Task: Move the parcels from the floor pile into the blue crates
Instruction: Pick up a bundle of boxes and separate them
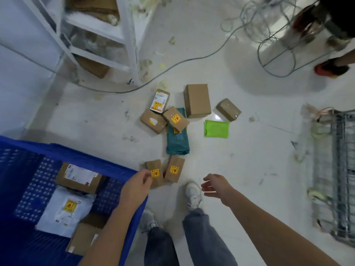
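Head view: the left hand [138,181] hangs over the rim of the blue perforated plastic crate [107,166], fingers loosely curled, holding nothing. The right hand [216,186] is spread, empty, above the white floor [259,154]. The crate contains a brown cardboard box with a white label [78,177] and a white plastic mailer [63,210]. Brown cardboard parcels [196,100], a teal plastic mailer [177,143] and a bright green pouch [216,129] lie on the floor ahead.

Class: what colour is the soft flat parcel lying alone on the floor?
Bright green parcel, seen in the head view.
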